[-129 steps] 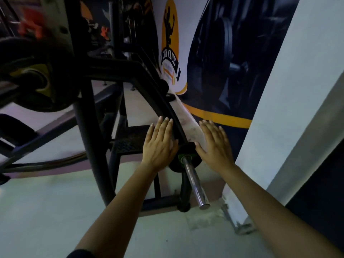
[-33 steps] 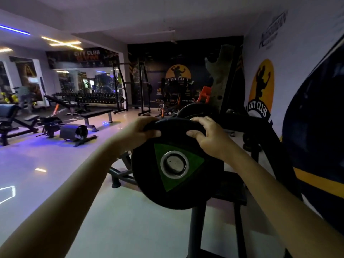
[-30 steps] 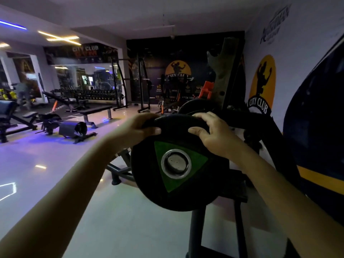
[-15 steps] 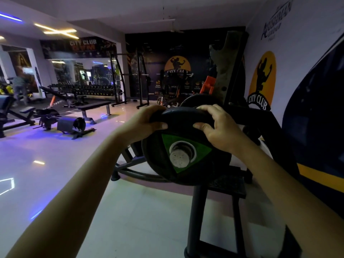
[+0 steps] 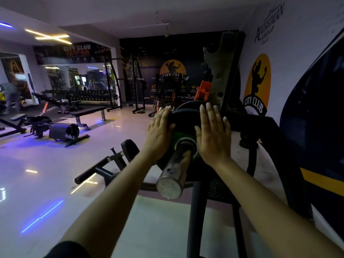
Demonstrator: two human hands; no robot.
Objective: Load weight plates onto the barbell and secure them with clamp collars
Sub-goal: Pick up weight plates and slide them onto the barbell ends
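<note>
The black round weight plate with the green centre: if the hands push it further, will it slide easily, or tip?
The black round weight plate with the green centre likely slides straight: its hole sits around the steel barbell sleeve. It probably cannot tip or roll while threaded there. It looks thick and solid, so probably heavy; both the left hand and right hand press flat against it.

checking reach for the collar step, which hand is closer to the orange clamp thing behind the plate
Right. The right hand lies flat on the weight plate, fingertips just below the orange clamp; the left hand presses the plate's far-left edge.
</note>
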